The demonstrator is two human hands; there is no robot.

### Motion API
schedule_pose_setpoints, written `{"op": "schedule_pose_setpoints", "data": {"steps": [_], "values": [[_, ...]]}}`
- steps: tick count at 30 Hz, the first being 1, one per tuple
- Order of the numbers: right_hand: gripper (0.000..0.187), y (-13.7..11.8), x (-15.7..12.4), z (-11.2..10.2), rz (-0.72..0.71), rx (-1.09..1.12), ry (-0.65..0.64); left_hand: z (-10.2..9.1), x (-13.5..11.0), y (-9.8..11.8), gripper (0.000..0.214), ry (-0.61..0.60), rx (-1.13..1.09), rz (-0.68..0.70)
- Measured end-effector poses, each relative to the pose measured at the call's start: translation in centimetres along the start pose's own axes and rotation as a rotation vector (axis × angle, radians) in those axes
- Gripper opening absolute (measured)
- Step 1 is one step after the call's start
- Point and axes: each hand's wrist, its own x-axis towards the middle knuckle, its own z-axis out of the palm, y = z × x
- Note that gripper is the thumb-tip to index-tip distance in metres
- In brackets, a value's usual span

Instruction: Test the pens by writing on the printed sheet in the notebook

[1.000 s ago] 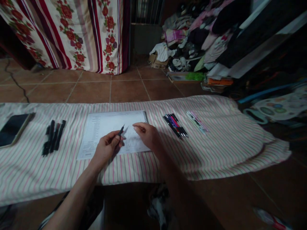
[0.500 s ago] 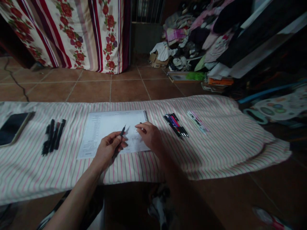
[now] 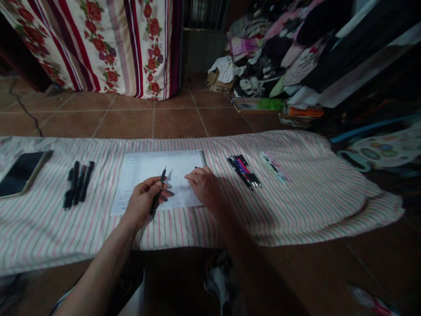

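Note:
My left hand (image 3: 148,195) is closed around a black pen (image 3: 159,188), which tilts with its pointed tip up, over a white spiral notebook (image 3: 131,177). Lower fingers of that hand are loosely curled, and their shadow falls on the page. Above the right part of the page is my right hand (image 3: 204,184), its fingers bent and pinched together. A small dark end shows beside its knuckles; what it holds is mostly hidden. Printed lines run down the notebook's left side, and faint marks show near its middle. The coil is at the upper right.
Several black pens (image 3: 78,184) lie left of the notebook, beside a phone (image 3: 23,173). To the right are a bunch of dark and purple pens (image 3: 244,170) and a pastel group (image 3: 275,166). A striped cloth (image 3: 312,188) covers the table. Clothes (image 3: 263,57) are piled beyond.
My left hand has shifted slightly left, and the pen in it stands steeper, showing more of its length. My right fingers have curled in, hiding the thin silvery piece seen there before.

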Motion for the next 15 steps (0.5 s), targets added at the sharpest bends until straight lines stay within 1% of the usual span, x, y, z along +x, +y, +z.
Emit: {"op": "schedule_pose_setpoints", "data": {"steps": [7,15], "values": [[0.017,0.1,0.1,-0.1,0.052,-0.081,0.012,-0.7,-0.2,1.0,0.015,0.034,-0.064,-0.066],[0.011,-0.7,0.1,-0.4,0.136,-0.169,-0.030,-1.3,0.0,0.9,0.014,0.034,-0.071,-0.044]]}}
